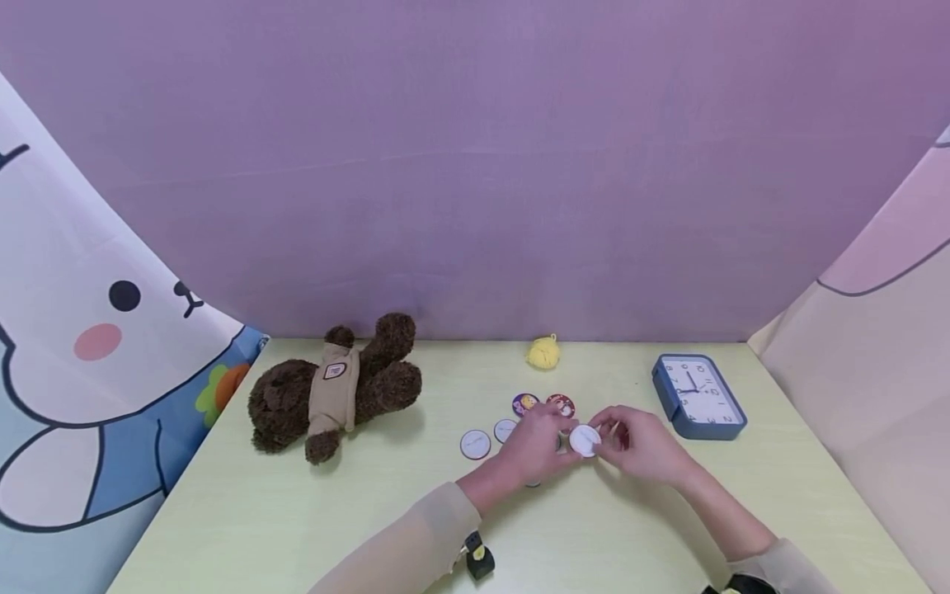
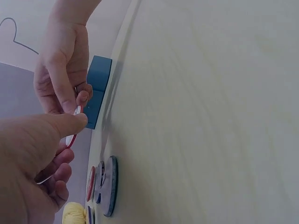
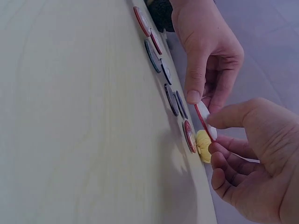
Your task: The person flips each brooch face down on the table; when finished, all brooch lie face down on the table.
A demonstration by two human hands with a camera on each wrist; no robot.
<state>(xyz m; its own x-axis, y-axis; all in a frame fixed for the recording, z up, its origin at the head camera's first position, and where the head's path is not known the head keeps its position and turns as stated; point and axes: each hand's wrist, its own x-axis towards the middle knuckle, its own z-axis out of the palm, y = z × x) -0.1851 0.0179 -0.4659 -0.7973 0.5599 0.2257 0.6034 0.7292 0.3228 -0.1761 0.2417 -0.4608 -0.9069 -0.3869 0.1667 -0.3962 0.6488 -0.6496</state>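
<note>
A round badge with a white back and a red rim is held just above the table between both hands. From its left side my left hand pinches it with thumb and fingers. The right hand pinches the opposite edge, thumb and forefinger on it in the right wrist view. Under and beside the left hand lie more badges: two white-backed ones, a left badge and a smaller-looking badge, and two picture-side-up ones, a purple badge and a red badge. The left hand partly covers others.
A brown teddy bear in a beige shirt lies at the table's left. Near the back edge sits a small yellow round object. A blue square clock lies face up to the right of the right hand.
</note>
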